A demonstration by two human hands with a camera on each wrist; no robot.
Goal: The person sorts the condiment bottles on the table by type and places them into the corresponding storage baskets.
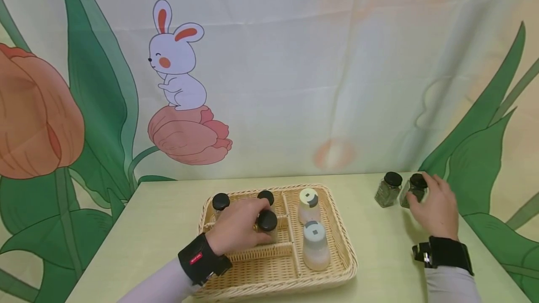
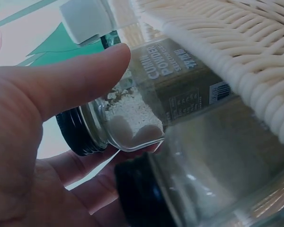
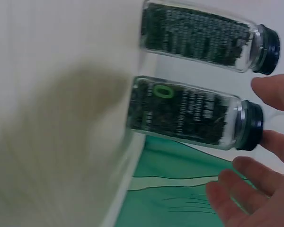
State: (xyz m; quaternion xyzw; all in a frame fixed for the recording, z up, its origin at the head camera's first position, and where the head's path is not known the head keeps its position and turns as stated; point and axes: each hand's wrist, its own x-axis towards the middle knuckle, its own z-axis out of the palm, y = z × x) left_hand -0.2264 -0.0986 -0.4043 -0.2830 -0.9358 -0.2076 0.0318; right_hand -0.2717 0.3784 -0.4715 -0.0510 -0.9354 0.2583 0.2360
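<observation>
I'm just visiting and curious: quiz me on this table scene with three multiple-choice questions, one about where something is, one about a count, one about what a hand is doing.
1. Where do the two jars of green herbs stand?
A. inside the basket
B. on the table right of the basket
C. on the floor

2. How many pale bottles with cream caps are in the basket?
A. two
B. four
C. none

3. What is the left hand doing?
A. lying flat on the table
B. pointing at the wall
C. gripping a black-lidded jar in the basket

Answers:
1. B: both herb jars stand on the table, clear of the basket.
2. A: two pale bottles stand in its right compartment.
3. C: the left hand has its fingers curled round a black-lidded jar; the right hand reaches the nearer herb jar.
</observation>
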